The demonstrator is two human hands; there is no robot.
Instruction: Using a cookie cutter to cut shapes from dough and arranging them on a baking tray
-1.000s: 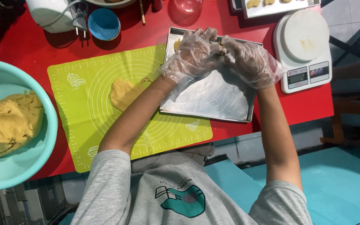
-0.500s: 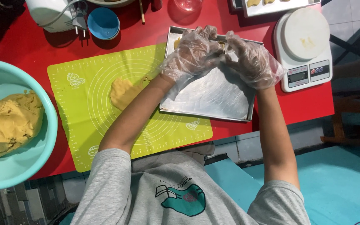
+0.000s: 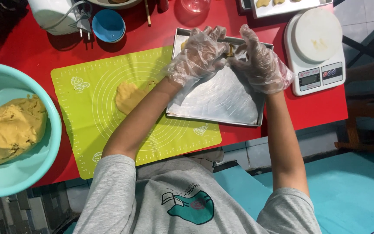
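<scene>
Both of my hands wear clear plastic gloves and meet over the far edge of a metal baking tray [image 3: 221,102]. My left hand [image 3: 198,56] and my right hand [image 3: 258,63] pinch a small metal cutter with yellow dough [image 3: 229,50] between their fingertips. A bit of dough [image 3: 182,44] lies at the tray's far left corner, partly hidden by my left hand. A flattened piece of yellow dough [image 3: 128,96] rests on the green silicone mat [image 3: 91,130], beside my left forearm.
A teal bowl [image 3: 27,169] at the left holds a big lump of dough [image 3: 7,128]. A white kitchen scale [image 3: 314,47] stands right of the tray. At the back are a small blue bowl [image 3: 108,25], a white appliance [image 3: 55,15] and another tray with shaped dough [image 3: 278,4].
My hands have shifted slightly toward the tray's far edge, and the fingers have closed in around the small cutter. The rest is unchanged.
</scene>
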